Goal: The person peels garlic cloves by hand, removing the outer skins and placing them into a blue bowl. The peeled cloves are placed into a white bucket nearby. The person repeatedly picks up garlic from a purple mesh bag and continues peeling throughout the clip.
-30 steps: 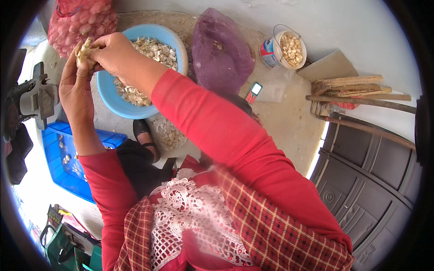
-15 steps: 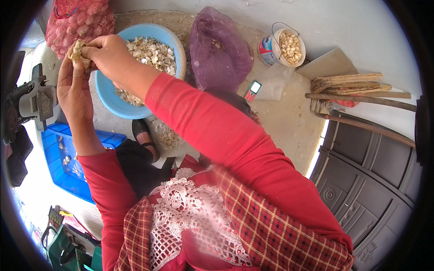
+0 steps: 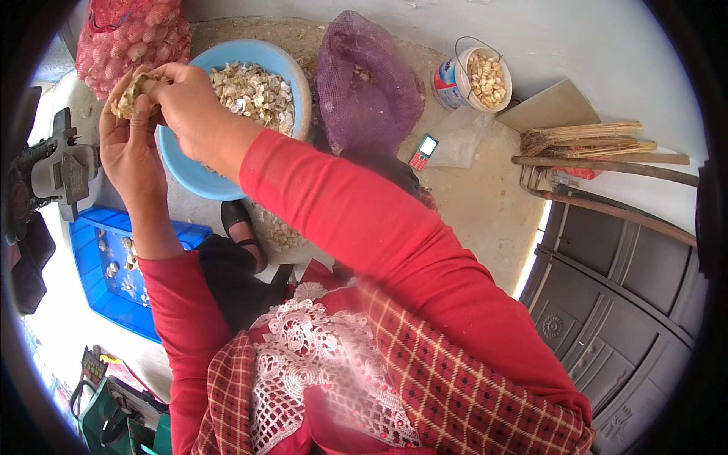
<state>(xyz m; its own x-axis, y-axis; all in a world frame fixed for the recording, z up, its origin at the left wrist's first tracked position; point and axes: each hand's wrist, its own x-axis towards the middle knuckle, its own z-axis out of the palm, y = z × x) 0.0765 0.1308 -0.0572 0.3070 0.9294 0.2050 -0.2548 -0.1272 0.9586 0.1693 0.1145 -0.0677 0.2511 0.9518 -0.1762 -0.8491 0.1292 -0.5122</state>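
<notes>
At the upper left, both hands meet around a garlic bulb (image 3: 127,98) with pale, brownish skin. My left hand (image 3: 137,163) holds it from below, thumb up against its side. The fingers of my right hand (image 3: 189,102) are closed at the bulb and hide part of it. Just right of and below the hands stands a light blue basin (image 3: 304,95), filled with pale garlic pieces and dry skins (image 3: 258,95). Behind the hands rests a red mesh bag (image 3: 136,49) of garlic bulbs.
A blue crate (image 3: 85,265) with a few bulbs sits at the left. Beyond the basin are a purple mesh sack (image 3: 341,106), a mobile phone (image 3: 424,152) and a bucket (image 3: 449,85) of garlic cloves (image 3: 487,80). Brooms (image 3: 584,140) and a fork handle (image 3: 607,168) lean at right.
Both hands have shifted slightly to the right with the garlic bulb. My right fingers have moved along its top, and the left hand has turned a little.
</notes>
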